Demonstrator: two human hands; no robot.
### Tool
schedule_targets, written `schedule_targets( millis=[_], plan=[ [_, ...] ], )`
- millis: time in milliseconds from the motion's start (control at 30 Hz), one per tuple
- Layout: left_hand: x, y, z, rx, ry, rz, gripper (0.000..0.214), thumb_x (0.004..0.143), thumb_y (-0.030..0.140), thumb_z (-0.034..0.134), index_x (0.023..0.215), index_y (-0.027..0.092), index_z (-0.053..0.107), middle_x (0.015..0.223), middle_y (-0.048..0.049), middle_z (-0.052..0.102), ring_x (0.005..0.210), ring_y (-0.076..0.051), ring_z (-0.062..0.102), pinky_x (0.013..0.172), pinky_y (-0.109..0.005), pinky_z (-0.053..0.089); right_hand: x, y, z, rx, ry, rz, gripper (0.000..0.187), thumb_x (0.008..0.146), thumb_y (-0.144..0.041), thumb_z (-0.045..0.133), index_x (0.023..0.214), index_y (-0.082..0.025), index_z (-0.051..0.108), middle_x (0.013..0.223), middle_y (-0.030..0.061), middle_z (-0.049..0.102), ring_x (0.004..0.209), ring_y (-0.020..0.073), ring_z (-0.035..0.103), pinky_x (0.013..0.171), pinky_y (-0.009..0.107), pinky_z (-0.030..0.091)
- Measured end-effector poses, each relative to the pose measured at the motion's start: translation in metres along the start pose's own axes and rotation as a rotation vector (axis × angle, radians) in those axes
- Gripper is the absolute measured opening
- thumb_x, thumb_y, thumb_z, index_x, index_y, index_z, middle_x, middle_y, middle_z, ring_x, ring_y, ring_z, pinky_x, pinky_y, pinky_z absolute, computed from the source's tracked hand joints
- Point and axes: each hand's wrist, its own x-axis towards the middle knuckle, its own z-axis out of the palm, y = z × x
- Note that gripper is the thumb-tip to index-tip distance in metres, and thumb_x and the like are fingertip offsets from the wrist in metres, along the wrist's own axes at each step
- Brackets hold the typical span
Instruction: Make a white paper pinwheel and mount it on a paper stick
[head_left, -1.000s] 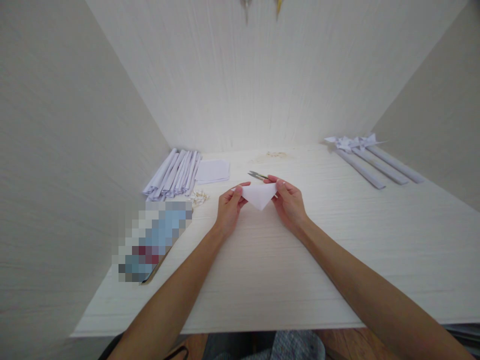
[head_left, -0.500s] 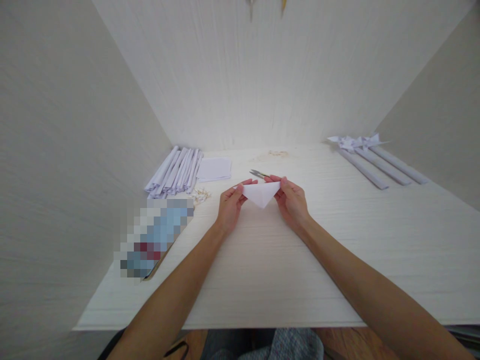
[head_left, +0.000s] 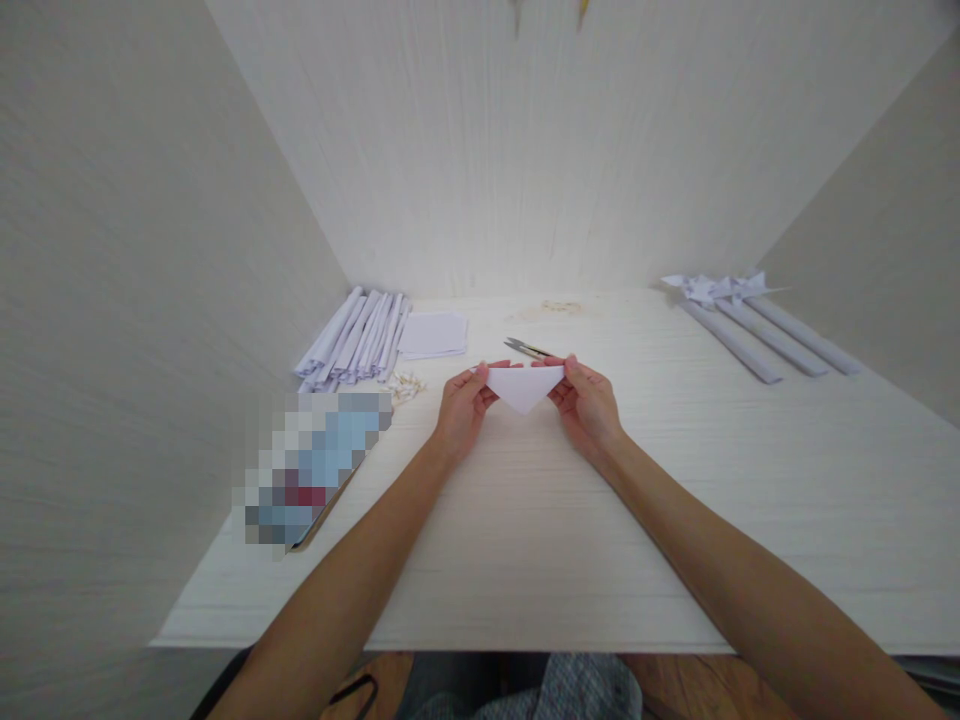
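A white sheet of paper (head_left: pixel 525 388), folded into a triangle, is stretched between my two hands with its point toward me. My left hand (head_left: pixel 463 408) pinches its left corner between thumb and fingers. At the right corner, my right hand (head_left: pixel 589 402) grips the paper the same way. Just beyond the fingers lie small thread snips (head_left: pixel 527 348), their blades pointing left and their near end close behind my right hand. Parts of my fingers are hidden behind the folded paper.
Rolled paper sticks (head_left: pixel 356 340) are heaped at the left beside a stack of square paper (head_left: pixel 433 335). Small ties (head_left: pixel 407 386) lie nearby. A blurred-out phone (head_left: pixel 322 465) rests near the left wall. Paper pinwheel-like pieces on rolls (head_left: pixel 739 315) lie far right.
The view has shifted slightly. The top fold of the paper looks straighter and the triangle flatter, with both hands still holding its corners.
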Motion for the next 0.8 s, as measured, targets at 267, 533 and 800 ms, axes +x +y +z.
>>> schedule_targets(
  millis=[267,533,800],
  plan=[
    [0.001,-0.001,0.000,0.003,0.016,-0.026,0.030,0.062,0.042,0.067,0.069,0.013,0.067,0.070,-0.0079,0.069,0.073,-0.018,0.064,0.074,-0.032,0.047,-0.001,0.000,0.001,-0.004,0.023,0.031,0.031,0.065,-0.049,0.064,0.063,-0.018,0.065,0.059,0.0036,0.066,0.065,0.0157,0.062,0.064,0.031,0.049],
    [0.000,-0.002,0.001,-0.062,-0.004,-0.119,0.025,0.073,0.036,0.059,0.062,0.014,0.064,0.061,-0.0040,0.064,0.065,-0.014,0.061,0.063,-0.026,0.044,-0.008,0.000,0.008,0.017,-0.036,0.074,0.030,0.067,-0.049,0.062,0.058,-0.020,0.061,0.050,0.0001,0.061,0.054,0.0128,0.058,0.057,0.027,0.047],
    [-0.005,-0.002,0.007,-0.155,-0.006,-0.236,0.026,0.073,0.032,0.058,0.053,0.016,0.059,0.050,0.0005,0.058,0.048,-0.009,0.052,0.052,-0.023,0.041,-0.009,0.004,0.013,0.120,-0.046,0.125,0.026,0.062,-0.042,0.068,0.053,-0.020,0.058,0.048,-0.0043,0.056,0.044,0.0079,0.049,0.045,0.021,0.041]
  ],
)
